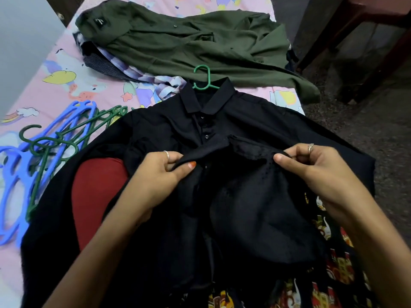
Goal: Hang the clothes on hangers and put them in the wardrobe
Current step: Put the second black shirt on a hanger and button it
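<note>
Both of your hands grip the black button-front collared shirt spread on the pink cartoon-print bedsheet: your left hand pinches one front edge, fingers curled, and your right hand pinches the other. A green plastic hanger sits inside the collar, hook protruding. An olive green shirt lies beyond; blue and green plastic hangers are heaped at your left.

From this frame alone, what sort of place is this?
Probably a bedroom: clothes lie on a bed with a pink cartoon-print sheet, beside a pile of plastic hangers, and a black shirt is already on one.
</note>
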Available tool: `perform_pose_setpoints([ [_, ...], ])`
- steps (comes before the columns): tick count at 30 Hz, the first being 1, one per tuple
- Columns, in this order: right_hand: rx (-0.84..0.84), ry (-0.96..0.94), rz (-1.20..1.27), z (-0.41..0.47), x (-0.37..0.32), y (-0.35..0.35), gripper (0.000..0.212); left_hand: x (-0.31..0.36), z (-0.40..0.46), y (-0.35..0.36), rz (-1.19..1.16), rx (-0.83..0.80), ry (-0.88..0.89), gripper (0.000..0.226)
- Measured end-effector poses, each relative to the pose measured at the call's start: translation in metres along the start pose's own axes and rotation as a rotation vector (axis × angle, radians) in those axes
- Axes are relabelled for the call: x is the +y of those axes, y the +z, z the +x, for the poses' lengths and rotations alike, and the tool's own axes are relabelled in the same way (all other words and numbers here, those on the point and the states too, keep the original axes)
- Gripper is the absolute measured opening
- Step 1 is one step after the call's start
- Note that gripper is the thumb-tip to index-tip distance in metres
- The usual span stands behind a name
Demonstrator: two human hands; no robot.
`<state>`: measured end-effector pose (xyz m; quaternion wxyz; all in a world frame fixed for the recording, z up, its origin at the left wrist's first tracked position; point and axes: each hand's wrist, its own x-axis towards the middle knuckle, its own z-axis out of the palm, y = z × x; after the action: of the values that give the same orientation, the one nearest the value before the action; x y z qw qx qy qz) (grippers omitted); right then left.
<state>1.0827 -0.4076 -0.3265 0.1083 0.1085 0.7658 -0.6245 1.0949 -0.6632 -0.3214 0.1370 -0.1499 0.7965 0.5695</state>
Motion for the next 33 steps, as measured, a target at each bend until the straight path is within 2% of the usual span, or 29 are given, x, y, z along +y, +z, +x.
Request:
perform_pose_setpoints([
  [3, -0.029, -0.007, 0.020, -0.002, -0.007, 0.000, 0.014, 0.008, -0.007, -0.012, -0.375, -0.145, -0.095, 0.015],
  [5, -0.104, 0.009, 0.045, -0.005, -0.013, 0.004, 0.014, 0.008, -0.008, -0.018, -0.479, -0.184, -0.110, 0.020],
  [7, -0.177, 0.025, 0.065, -0.008, -0.017, 0.010, 0.012, 0.007, -0.009, -0.020, -0.483, -0.144, -0.106, 0.025],
  [10, -0.207, 0.016, 0.028, -0.010, -0.018, 0.021, 0.013, 0.002, -0.011, -0.021, -0.358, -0.048, 0.000, 0.036],
  [12, -0.208, 0.025, 0.026, -0.011, -0.017, 0.029, 0.015, -0.002, -0.014, -0.021, -0.243, -0.052, 0.140, 0.036],
  [15, -0.222, 0.066, 0.055, -0.013, -0.017, 0.037, 0.011, -0.008, -0.012, -0.025, 0.135, -0.063, 0.463, 0.022],
  [17, -0.238, 0.093, 0.094, -0.014, -0.016, 0.040, 0.010, -0.012, -0.007, -0.028, 0.376, -0.083, 0.562, 0.022],
  [21, -0.301, 0.168, 0.197, -0.015, -0.012, 0.040, 0.013, -0.015, -0.002, -0.027, 0.790, -0.115, 0.507, 0.040],
  [25, -0.389, 0.217, 0.324, -0.016, -0.014, 0.037, 0.013, -0.008, -0.007, -0.022, 1.148, -0.152, 0.372, 0.035],
  [29, -0.409, 0.214, 0.387, -0.016, -0.014, 0.036, 0.014, -0.005, -0.008, -0.023, 1.181, -0.138, 0.374, 0.015],
  [31, -0.402, 0.220, 0.386, -0.015, -0.014, 0.036, 0.019, -0.005, -0.006, -0.025, 1.174, -0.144, 0.359, 0.014],
  [33, -0.392, 0.226, 0.377, -0.015, -0.016, 0.037, 0.014, -0.008, -0.003, -0.026, 1.170, -0.169, 0.349, 0.016],
])
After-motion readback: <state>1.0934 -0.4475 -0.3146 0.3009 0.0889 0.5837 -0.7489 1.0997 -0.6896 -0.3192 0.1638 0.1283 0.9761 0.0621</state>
